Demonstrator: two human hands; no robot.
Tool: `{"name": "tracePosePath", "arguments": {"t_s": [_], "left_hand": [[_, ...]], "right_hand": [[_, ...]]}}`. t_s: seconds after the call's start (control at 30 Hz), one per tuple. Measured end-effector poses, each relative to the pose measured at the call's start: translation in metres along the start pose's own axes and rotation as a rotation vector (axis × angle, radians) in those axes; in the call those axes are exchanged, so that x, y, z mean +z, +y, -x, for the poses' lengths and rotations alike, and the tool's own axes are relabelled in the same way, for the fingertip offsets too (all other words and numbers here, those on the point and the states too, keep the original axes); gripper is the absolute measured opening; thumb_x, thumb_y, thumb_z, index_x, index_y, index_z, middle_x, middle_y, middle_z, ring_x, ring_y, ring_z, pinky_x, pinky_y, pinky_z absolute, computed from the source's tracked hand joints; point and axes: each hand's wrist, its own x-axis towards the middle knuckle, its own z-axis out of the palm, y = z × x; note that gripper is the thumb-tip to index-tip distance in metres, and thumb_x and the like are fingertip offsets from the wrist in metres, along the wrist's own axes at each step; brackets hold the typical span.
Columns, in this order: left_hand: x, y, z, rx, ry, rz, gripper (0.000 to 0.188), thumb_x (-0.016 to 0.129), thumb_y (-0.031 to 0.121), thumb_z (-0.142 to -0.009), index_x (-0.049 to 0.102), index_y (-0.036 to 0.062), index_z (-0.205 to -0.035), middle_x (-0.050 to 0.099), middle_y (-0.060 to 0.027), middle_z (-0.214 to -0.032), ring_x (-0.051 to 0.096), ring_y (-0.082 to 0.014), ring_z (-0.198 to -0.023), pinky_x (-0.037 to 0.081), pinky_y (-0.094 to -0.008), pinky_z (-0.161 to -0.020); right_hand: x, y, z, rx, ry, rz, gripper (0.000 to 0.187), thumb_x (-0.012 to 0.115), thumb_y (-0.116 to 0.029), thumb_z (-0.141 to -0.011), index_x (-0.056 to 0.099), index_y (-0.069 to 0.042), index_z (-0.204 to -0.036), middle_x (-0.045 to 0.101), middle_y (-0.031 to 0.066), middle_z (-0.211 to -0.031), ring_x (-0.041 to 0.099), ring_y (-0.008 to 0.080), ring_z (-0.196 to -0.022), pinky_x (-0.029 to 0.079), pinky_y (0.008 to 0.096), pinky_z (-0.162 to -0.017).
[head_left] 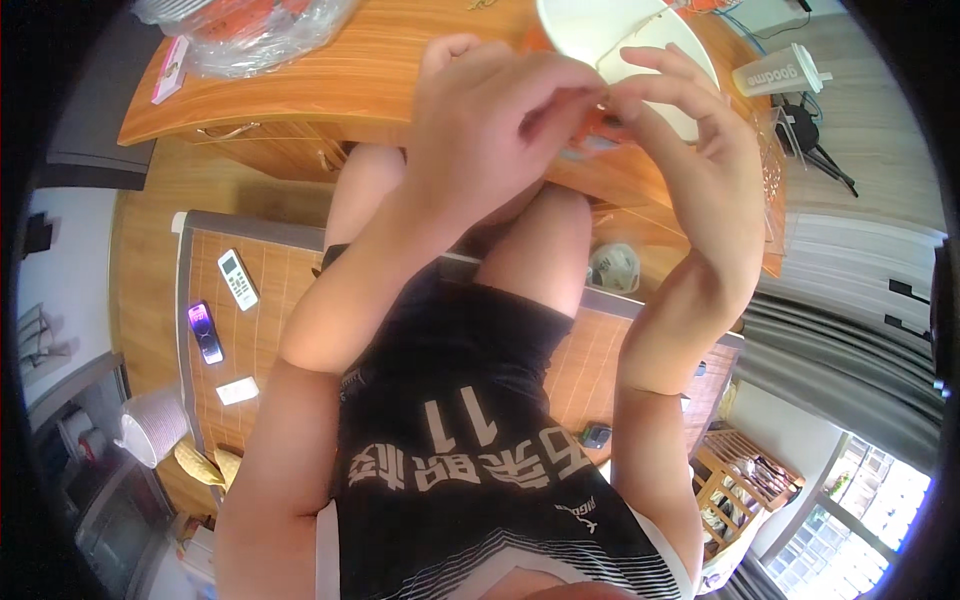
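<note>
Both hands meet fingertip to fingertip above the wooden table's (300, 90) near edge: left hand (490, 110) and right hand (700, 150) pinched together on a thin string (628, 40), which runs up from the pinch across the white bowl (600, 25) just behind them.

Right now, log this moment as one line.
left hand: fingers pinched on thin string | right hand: pinching same spot | white bowl behind, on wooden table
</note>
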Motion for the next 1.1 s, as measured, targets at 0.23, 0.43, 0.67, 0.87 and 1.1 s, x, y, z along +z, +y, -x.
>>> {"name": "tracePosePath", "arguments": {"t_s": [0.23,0.43,0.67,0.87,1.1], "left_hand": [[0.007,-0.007,0.005,0.120,0.107,-0.030,0.022,0.081,0.004,-0.074,0.075,0.0152,-0.092,0.052,0.0036,-0.059,0.050,-0.0142,-0.055,0.038,-0.0291,-0.069],[0.005,-0.007,0.005,0.218,0.116,-0.126,0.025,0.081,0.002,-0.071,0.076,0.0137,-0.093,0.049,0.0030,-0.059,0.049,-0.0154,-0.055,0.039,-0.0311,-0.065],[0.004,-0.006,0.004,0.255,0.130,-0.149,0.029,0.082,0.004,-0.069,0.078,0.0134,-0.096,0.047,0.0017,-0.057,0.047,-0.0161,-0.055,0.038,-0.0314,-0.062],[0.008,-0.007,0.005,0.208,0.137,-0.080,0.028,0.083,0.003,-0.070,0.078,0.0122,-0.096,0.049,-0.0001,-0.058,0.047,-0.0166,-0.053,0.038,-0.0320,-0.058],[0.005,0.005,0.000,0.068,0.122,-0.042,0.020,0.083,0.003,-0.075,0.076,0.0112,-0.092,0.051,-0.0014,-0.058,0.047,-0.0164,-0.052,0.038,-0.0297,-0.054]], "right_hand": [[0.005,-0.004,-0.001,0.038,0.019,0.020,0.014,0.066,-0.006,-0.092,0.074,0.002,-0.100,0.063,0.0116,-0.126,0.050,0.0222,-0.130,0.058,0.0295,-0.084],[0.004,-0.003,0.000,0.096,0.024,-0.034,0.014,0.067,-0.008,-0.092,0.075,0.000,-0.100,0.066,0.0102,-0.124,0.049,0.0238,-0.133,0.050,0.0328,-0.098],[0.005,-0.005,0.000,0.011,0.071,0.186,0.015,0.068,-0.012,-0.091,0.076,-0.002,-0.099,0.068,0.0108,-0.124,0.047,0.0274,-0.136,0.037,0.0369,-0.110],[0.009,-0.002,0.002,-0.033,0.114,0.203,0.015,0.068,-0.013,-0.091,0.077,-0.004,-0.098,0.070,0.0090,-0.122,0.047,0.0277,-0.136,0.036,0.0365,-0.110],[0.011,-0.005,0.004,-0.009,0.137,0.188,0.015,0.068,-0.012,-0.090,0.078,-0.005,-0.099,0.072,0.0070,-0.119,0.049,0.0254,-0.135,0.038,0.0353,-0.109]]}}
